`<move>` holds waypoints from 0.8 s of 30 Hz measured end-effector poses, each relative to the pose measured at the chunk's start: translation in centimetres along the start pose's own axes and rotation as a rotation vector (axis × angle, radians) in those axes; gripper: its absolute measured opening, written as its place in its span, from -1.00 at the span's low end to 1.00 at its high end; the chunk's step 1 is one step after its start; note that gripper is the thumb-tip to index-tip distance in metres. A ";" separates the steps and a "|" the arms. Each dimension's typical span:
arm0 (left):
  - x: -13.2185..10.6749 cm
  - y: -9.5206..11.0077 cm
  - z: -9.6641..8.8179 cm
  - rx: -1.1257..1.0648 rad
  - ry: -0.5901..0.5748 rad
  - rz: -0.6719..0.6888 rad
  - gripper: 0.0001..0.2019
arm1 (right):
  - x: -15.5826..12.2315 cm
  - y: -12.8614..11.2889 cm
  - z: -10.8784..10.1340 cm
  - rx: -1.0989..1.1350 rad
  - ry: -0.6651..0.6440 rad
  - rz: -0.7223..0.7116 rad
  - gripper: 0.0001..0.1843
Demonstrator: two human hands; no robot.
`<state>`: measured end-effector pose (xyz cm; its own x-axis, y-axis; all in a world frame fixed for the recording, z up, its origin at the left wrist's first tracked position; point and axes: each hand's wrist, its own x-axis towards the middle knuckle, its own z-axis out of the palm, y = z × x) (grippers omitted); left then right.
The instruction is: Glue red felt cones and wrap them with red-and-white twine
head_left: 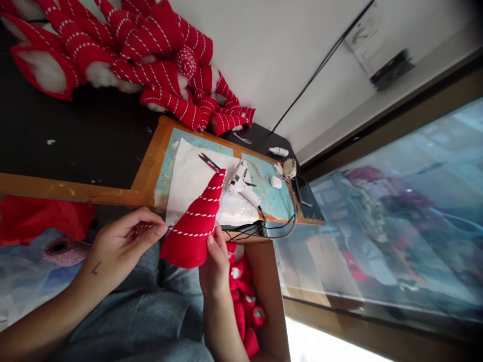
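Holding: the left hand [123, 246] pinches red-and-white baker's twine [153, 227] between its fingertips; the right hand [217, 266] grasps a red felt cone [190, 234] near its wide base, thumb pressed on the felt.
Why so: the right hand's grip appears to steady the cone against the pull of the twine, which stretches across to the left hand.
Cone: it is held above grey trousers [158, 306], just near the board's edge, with its tip pointing far; white-flecked twine bands circle it up to the tip.
Board: a teal-painted board with orange edges [151, 161] carries a white sheet [190, 186], on which a white hot glue gun [241, 185] and small snips [209, 162] lie within easy reach, the sheet seemingly guarding the board from glue.
Surface: the board sits on a dark tabletop [75, 125], with a heap of finished-looking red striped cones [124, 55] to the far left and a small white bottle [278, 151] at the far edge.
Nearby: a twine spool [66, 251] lies to the left; more small red pieces [245, 306] sit in a box to the near right.
Room: a white wall [241, 50] rises beyond the tabletop, and a reflective glass pane [388, 211] stands to the right.
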<state>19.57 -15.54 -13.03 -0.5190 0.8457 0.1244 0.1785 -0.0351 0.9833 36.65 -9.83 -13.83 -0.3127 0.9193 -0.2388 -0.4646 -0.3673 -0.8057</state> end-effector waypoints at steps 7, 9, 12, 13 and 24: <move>0.5 0.2 1.4 -0.185 -0.116 -0.027 -0.85 | 0.2 0.6 -0.2 -0.038 -0.009 -0.007 -0.52; 0.5 0.3 1.5 -0.181 -0.093 -0.002 -0.85 | 0.1 0.5 -0.5 -0.152 -0.006 -0.040 -0.60; 0.5 0.5 1.3 -0.105 -0.049 0.077 -0.86 | -0.4 -0.3 -0.8 -0.258 -0.089 -0.079 -0.51; 0.5 0.5 1.2 -0.082 -0.048 0.102 -0.86 | -0.6 -0.6 -0.9 -0.269 -0.140 -0.087 -0.41; 0.7 0.3 0.4 -0.040 -0.236 0.055 -0.77 | 0.2 0.3 -0.9 -0.062 -0.080 0.039 -0.41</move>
<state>19.55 -14.77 -12.69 -0.2989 0.9427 0.1479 0.1655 -0.1014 0.9810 37.20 -9.61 -14.55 -0.3961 0.8894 -0.2281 -0.3998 -0.3907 -0.8292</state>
